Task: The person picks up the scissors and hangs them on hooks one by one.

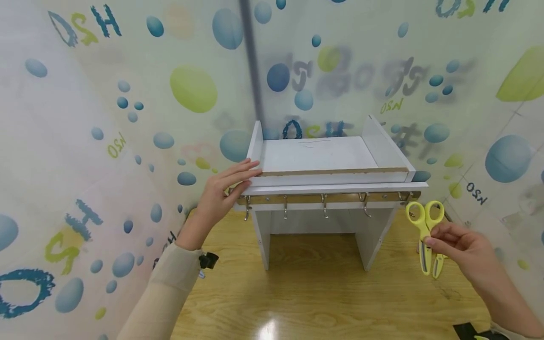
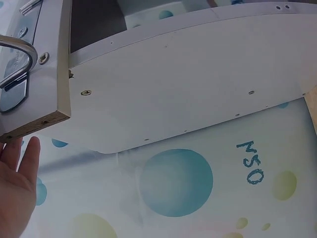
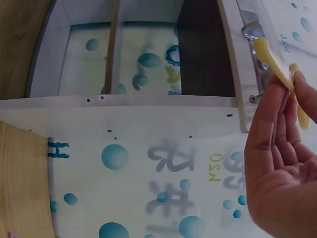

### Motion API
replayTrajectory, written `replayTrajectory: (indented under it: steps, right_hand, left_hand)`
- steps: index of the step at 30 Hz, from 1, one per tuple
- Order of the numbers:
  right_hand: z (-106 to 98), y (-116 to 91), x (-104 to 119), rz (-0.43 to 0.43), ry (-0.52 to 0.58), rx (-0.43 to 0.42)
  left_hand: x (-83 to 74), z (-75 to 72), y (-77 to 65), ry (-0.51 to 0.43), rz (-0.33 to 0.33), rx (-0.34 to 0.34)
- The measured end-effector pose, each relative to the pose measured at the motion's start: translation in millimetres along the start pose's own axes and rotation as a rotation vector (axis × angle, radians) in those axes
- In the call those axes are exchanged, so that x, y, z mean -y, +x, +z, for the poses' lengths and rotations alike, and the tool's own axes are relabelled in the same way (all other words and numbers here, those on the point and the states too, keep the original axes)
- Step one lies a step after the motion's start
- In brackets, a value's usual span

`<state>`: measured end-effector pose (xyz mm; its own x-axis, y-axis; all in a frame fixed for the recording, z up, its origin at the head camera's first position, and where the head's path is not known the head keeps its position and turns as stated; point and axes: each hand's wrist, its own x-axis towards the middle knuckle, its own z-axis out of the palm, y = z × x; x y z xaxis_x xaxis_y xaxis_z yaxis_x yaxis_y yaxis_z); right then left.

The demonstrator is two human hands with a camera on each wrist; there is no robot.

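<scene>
A white shelf unit (image 1: pixel 318 179) stands on the floor against the wall, with a metal strip of several hooks (image 1: pixel 325 206) along its front. My left hand (image 1: pixel 218 191) rests on the left end of the unit's top, fingers extended over the corner. In the left wrist view, the fingertips of this hand (image 2: pixel 17 183) are at the board's end, partly hidden behind it. My right hand (image 1: pixel 469 252) pinches yellow scissors (image 1: pixel 424 226) near the middle, finger loops up and blades down. They are held in front of the unit's right side, apart from it.
Wood-patterned floor (image 1: pixel 314 293) extends before and beneath the unit. Pale wall covering (image 1: pixel 140 47) printed with blue and green spots and letters closes in behind and at both sides. A side panel (image 2: pixel 188 89) with screws shows in the left wrist view.
</scene>
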<state>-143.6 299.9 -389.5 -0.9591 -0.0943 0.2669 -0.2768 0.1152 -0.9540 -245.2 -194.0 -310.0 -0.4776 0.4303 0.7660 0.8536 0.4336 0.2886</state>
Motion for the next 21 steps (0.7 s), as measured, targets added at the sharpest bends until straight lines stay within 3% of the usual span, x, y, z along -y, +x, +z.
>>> replayTrajectory:
  steps: [7,12,15,21]
  right_hand:
    - [8.0,-0.4,-10.3,-0.026,-0.012,0.086]
    - [13.5,2.0,-19.1,-0.094,0.021,0.121]
    - [16.2,5.7,-23.9,-0.119,0.016,0.120]
    - [22.0,12.8,-29.7,-0.107,-0.116,0.074]
  left_hand:
    - [1.0,0.6,-4.0,-0.002,-0.018,0.008]
    - [0.7,1.5,-5.5,-0.018,-0.014,0.003]
    - [0.9,1.3,-4.0,-0.030,-0.012,-0.002]
    - [2.3,0.5,-0.7,-0.034,-0.007,-0.001]
